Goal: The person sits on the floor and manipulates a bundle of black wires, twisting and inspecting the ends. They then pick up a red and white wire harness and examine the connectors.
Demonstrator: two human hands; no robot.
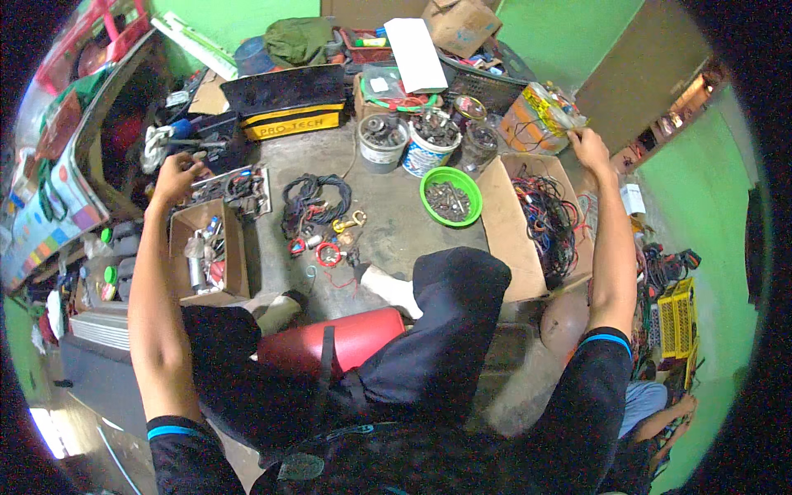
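My left hand (176, 178) is over a flat tray of metal parts (239, 191), its fingers half bent and apart with nothing visible in them. Below it stands an open cardboard box (235, 268) with small tools and parts. Out to the right, my right hand (591, 150) is beside a taped orange-and-yellow box (532, 124); its fingers look loosely bent, and whether they touch that box is unclear. A bigger cardboard box (507, 223) full of tangled wires (546, 227) lies below that hand. Between my hands is a green bowl (450, 197) of screws or bolts.
Buckets of metal parts (383, 144) (431, 142) stand behind the bowl. A black-and-yellow toolbox (289, 111) is at the back. Coiled black cable (318, 202) lies on the floor (392, 227). A red cylindrical thing (330, 342) is by my legs. Another person (648, 408) is at lower right.
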